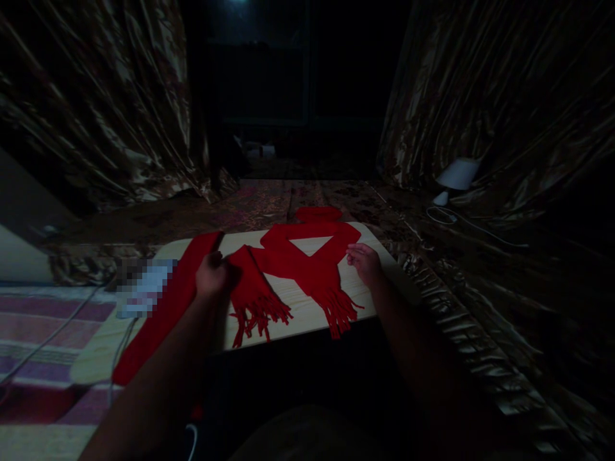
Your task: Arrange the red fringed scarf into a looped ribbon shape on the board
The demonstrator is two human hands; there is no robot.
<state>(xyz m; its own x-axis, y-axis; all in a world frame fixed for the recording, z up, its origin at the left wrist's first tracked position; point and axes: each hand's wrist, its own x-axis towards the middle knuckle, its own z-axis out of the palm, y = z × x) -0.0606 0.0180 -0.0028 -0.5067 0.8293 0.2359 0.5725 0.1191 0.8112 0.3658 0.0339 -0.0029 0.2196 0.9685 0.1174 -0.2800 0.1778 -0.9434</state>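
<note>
One red scarf (pixel 307 272) lies on the pale wooden bench (pixel 302 317) in the head view, looped around a bare triangle, fringe towards the person. The left hand (pixel 211 274) is at a long red strip (pixel 166 323); whether its fingers grip cloth, I cannot tell. The right hand (pixel 366 261) is by the loop, fingers drawn together, contact unclear. A lamp (pixel 459 174) stands farther right.

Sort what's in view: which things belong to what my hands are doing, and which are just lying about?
In use: fringed red scarf, near your right hand; long red cloth, at your left hand; pale board beneath.

Lying about: white-shaded lamp; pixelated object, unidentifiable.
</note>
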